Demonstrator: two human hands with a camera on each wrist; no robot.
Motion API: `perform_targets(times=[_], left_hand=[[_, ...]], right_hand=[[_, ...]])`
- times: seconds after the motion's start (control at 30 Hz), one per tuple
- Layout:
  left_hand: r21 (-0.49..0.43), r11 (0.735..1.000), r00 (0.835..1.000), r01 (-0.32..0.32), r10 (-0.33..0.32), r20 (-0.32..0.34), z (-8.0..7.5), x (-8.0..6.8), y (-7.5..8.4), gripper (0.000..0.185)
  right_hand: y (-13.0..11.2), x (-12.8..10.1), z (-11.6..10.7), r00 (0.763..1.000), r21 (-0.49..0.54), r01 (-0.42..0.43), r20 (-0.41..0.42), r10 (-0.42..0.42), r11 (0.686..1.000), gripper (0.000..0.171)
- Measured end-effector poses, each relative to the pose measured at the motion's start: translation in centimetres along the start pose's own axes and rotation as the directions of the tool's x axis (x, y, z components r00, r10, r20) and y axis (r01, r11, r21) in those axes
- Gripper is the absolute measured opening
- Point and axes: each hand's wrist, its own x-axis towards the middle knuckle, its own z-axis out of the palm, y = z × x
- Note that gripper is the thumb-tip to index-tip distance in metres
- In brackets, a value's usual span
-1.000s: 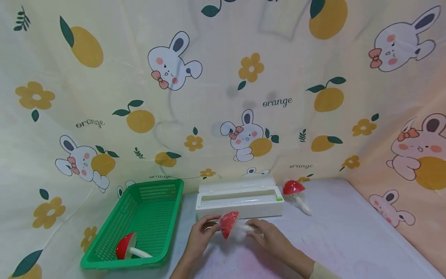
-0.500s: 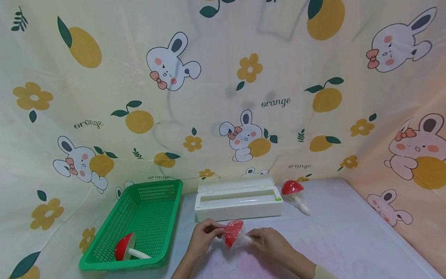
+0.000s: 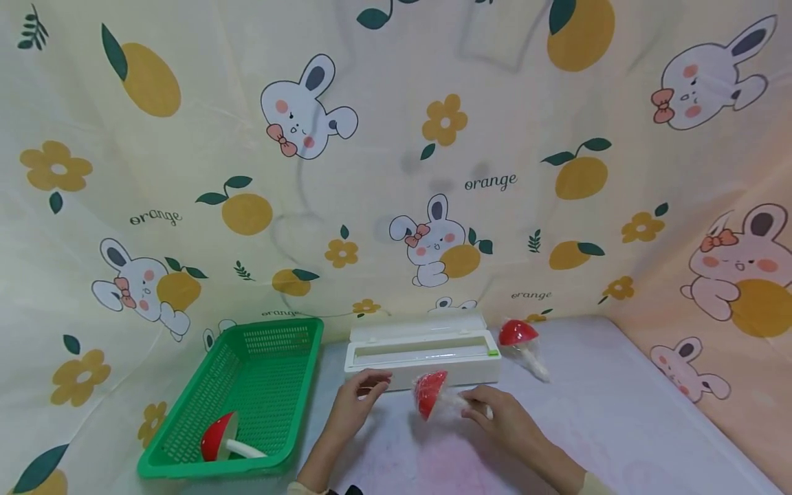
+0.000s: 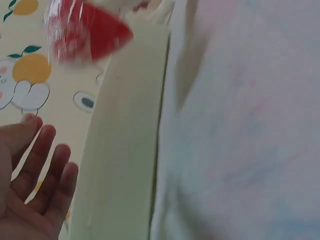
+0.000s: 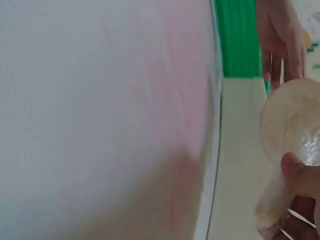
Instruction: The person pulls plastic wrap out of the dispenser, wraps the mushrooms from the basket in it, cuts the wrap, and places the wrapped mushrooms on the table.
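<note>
A toy mushroom (image 3: 430, 394) with a red cap and white stem, covered in clear plastic film, hangs in front of a white box. My right hand (image 3: 500, 415) grips it by the stem; in the right wrist view the thumb (image 5: 295, 170) presses against the wrapped stem below the pale cap underside. My left hand (image 3: 354, 404) is apart from it on the left, its fingers loosely bent with nothing between them. The left wrist view shows that hand's spread fingers (image 4: 37, 175) below the red cap (image 4: 82, 32).
The white film box (image 3: 427, 375) stands with its lid up and a roll inside. Another wrapped mushroom (image 3: 520, 335) lies to its right. A green basket (image 3: 303, 385) on the left holds an unwrapped red mushroom (image 3: 218, 438). A patterned cloth (image 3: 371, 172) hangs behind the table.
My left hand has let go of the wrapped mushroom's cap and moved slightly left and up. My right hand has lifted the mushroom a little to the right.
</note>
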Motion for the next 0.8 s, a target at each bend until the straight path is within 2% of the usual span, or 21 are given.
perform_targets(times=[0.07, 0.13, 0.3, 0.37, 0.5, 0.67, 0.8], left_hand=[[0.049, 0.999, 0.998, -0.024, 0.027, -0.052, -0.6, 0.4, 0.2, 0.017], [0.084, 0.996, 0.994, -0.036, 0.045, -0.101, -1.1, 0.8, 0.2, 0.016], [0.181, 0.981, 0.975, -0.065, 0.101, -0.197, -1.8, 1.6, -0.3, 0.018], [0.211, 0.975, 0.967, -0.072, 0.120, -0.225, -1.9, 1.9, -0.5, 0.019], [0.280, 0.959, 0.956, -0.043, 0.121, -0.267, -1.9, 2.5, -1.0, 0.023], [0.370, 0.929, 0.961, 0.032, 0.073, -0.267, -2.0, 3.3, -1.3, 0.025], [0.420, 0.906, 0.967, 0.052, 0.061, -0.249, -2.0, 3.9, -1.5, 0.024]], right_hand=[[0.5, 0.0, -0.6, 0.998, -0.002, 0.004, -0.056, -0.004, 1.000, 0.030], [1.1, 0.0, -1.3, 0.990, -0.017, 0.043, -0.133, -0.045, 0.999, 0.032], [2.5, -0.1, -3.5, 0.948, -0.081, 0.101, -0.293, -0.121, 0.992, 0.036], [3.2, -0.1, -4.5, 0.939, -0.095, 0.083, -0.326, -0.110, 0.992, 0.035], [4.8, -0.2, -6.2, 0.917, -0.116, 0.039, -0.390, -0.082, 0.992, 0.033], [7.3, -0.6, -8.2, 0.900, -0.110, -0.056, -0.437, 0.002, 0.992, 0.034], [9.3, -1.2, -9.5, 0.893, -0.100, -0.139, -0.442, 0.082, 0.985, 0.032]])
